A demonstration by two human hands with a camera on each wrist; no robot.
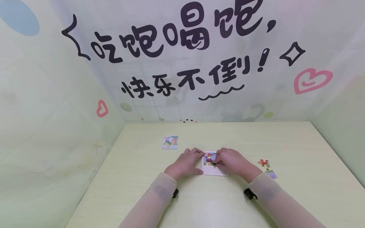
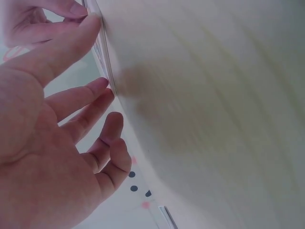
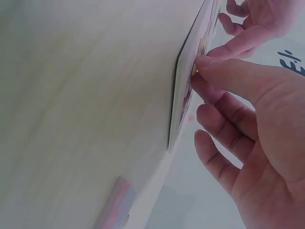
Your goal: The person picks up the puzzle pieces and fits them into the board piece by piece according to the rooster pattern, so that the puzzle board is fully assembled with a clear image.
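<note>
A white puzzle board [image 1: 214, 171] lies flat on the table with a rooster picture [image 1: 209, 157] partly assembled in it. My left hand [image 1: 186, 163] rests at the board's left edge, its thumb near the lower corner and fingertips at the upper one. In the left wrist view, the thumb and two fingertips touch the board's rim, and the other fingers bend loosely. My right hand [image 1: 233, 161] pinches a puzzle piece [image 1: 213, 163] with dark green on it, low over the picture. Its fingers hide part of the piece and the picture's right side.
Two loose puzzle pieces, one reddish [image 1: 264, 163] and one green and lilac [image 1: 271, 174], lie right of the right hand. A small card [image 1: 170, 142] with a rooster picture lies at the back left. Printed cloth walls [image 1: 182, 107] border the pale table [image 1: 114, 190].
</note>
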